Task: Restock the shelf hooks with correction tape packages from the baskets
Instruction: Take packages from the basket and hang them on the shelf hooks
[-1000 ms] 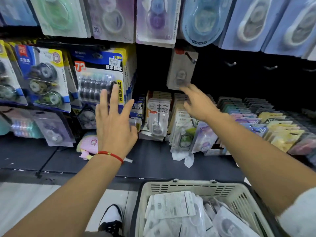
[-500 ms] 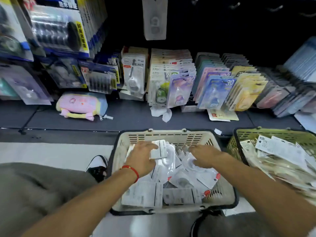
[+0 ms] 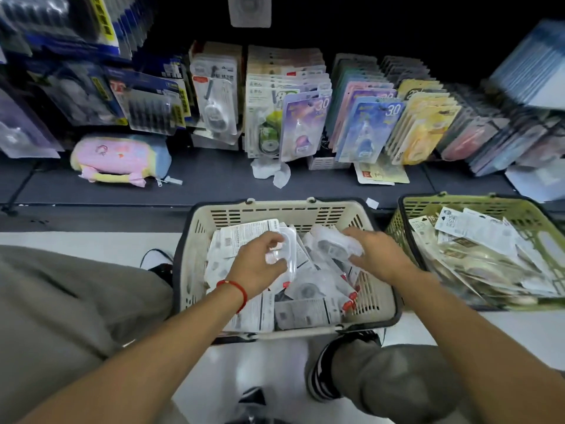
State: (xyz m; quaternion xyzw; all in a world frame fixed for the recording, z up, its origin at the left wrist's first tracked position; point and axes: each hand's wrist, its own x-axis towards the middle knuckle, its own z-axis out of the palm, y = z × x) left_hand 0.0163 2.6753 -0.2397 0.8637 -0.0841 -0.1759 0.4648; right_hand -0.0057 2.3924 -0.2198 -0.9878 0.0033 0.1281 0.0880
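Whereas half a second ago both hands were just digging into the pile, the left hand (image 3: 255, 266) now pinches a clear correction tape package (image 3: 286, 250) between thumb and curled fingers, and the right hand (image 3: 374, 255) curls over another clear package (image 3: 333, 241), both just above the loose packs in the beige basket (image 3: 195, 240). A second, green basket (image 3: 406, 209) of carded packs sits to its right on the pale floor (image 3: 76, 240). Beyond runs a dark shelf ledge (image 3: 214, 182) bearing a pink plush pouch (image 3: 119, 159) and rows of upright packages (image 3: 367, 130); one pack (image 3: 249, 9) hangs above them.
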